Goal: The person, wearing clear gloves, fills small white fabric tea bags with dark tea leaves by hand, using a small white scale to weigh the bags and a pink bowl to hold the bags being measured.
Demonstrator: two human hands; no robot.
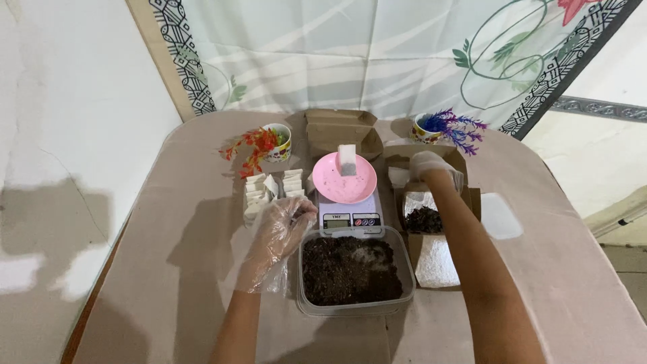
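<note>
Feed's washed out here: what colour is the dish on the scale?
Pink: a round pink dish holding a small white sachet, clearest in the head view.

You worked at a rounded table (552,269) covered with a plain beige cloth. Behind it hung a pale curtain (350,47) printed with leaves, flowers and a black geometric border. To your left stood a bare white wall (74,101), where soft shadows fell low down. To your right a white wall (606,128) carried a grey patterned strip (600,108). The light was even and dim.
</note>
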